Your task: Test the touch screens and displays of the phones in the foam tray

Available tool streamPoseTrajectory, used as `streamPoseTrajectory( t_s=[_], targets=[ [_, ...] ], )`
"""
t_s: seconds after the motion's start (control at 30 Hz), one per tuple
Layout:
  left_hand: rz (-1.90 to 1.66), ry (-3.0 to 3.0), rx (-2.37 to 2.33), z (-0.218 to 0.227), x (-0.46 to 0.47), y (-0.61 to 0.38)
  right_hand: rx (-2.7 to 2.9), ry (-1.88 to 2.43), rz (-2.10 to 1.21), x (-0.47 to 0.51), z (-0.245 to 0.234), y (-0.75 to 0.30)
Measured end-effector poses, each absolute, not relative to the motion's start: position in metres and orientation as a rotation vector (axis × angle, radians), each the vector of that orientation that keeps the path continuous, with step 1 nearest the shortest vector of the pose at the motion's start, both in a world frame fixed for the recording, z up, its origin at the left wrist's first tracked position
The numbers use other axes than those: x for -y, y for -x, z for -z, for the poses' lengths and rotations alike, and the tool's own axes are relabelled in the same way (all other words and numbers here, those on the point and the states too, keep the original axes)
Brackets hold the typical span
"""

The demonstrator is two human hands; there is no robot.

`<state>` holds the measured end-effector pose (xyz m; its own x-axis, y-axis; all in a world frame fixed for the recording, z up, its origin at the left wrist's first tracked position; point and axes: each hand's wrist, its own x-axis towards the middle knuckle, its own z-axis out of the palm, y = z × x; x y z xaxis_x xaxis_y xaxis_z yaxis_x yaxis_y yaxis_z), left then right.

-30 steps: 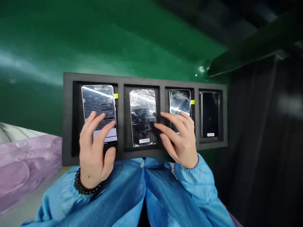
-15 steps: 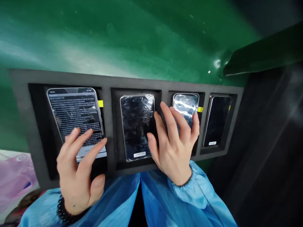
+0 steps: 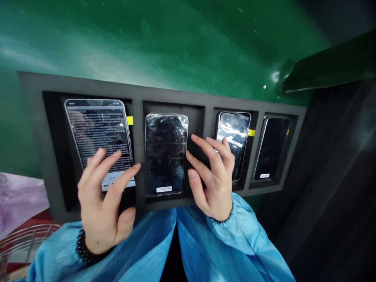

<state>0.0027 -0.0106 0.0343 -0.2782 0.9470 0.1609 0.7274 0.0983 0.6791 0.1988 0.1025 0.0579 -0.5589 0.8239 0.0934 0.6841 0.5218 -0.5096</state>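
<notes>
A black foam tray [image 3: 138,96] with several pockets lies in front of me, one phone in each. The leftmost phone [image 3: 96,129] has its screen lit with lines of text. My left hand [image 3: 102,203] hovers over its lower part, fingers spread and holding nothing. The second phone [image 3: 166,152] is dark and wrapped in film. My right hand [image 3: 213,178] rests over the divider between that phone and the third phone [image 3: 236,131], fingers apart and empty. The fourth phone [image 3: 272,147] at the right is dark. Blue sleeves cover both my arms.
A green surface [image 3: 147,43] lies beyond the tray. A dark green bar [image 3: 331,62] juts in at the upper right, above a black area. At the lower left are a purple sheet [image 3: 20,196] and a wire grille [image 3: 20,243].
My right hand has drawn back a little from the third phone, leaving more of its screen showing. My left hand has stayed over the lit phone. The view has shifted slightly.
</notes>
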Motion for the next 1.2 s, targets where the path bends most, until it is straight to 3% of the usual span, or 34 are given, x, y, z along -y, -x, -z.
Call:
streamPoseTrajectory(
  t_s=[0.37, 0.6, 0.83, 1.03, 1.2],
  targets=[
    [-0.966, -1.721, -2.144, -0.030, 0.009, -0.004, 2.390, 1.209, -0.672, -0.104, -0.056, -0.203],
    [-0.985, -1.681, -2.150, -0.030, 0.009, -0.005, 2.402, 1.235, -0.530, -0.108, -0.055, -0.212],
    [-1.004, -1.659, -2.124, -0.031, 0.009, -0.004, 2.681, 0.814, -0.500, -0.116, -0.053, -0.211],
    [-1.017, -1.641, -2.116, -0.033, 0.010, -0.005, 2.607, 1.187, -0.364, -0.119, -0.058, -0.209],
    [-0.994, -1.626, -2.118, -0.034, 0.013, -0.003, 2.550, 1.256, -0.349, -0.120, -0.054, -0.202]
  ],
)
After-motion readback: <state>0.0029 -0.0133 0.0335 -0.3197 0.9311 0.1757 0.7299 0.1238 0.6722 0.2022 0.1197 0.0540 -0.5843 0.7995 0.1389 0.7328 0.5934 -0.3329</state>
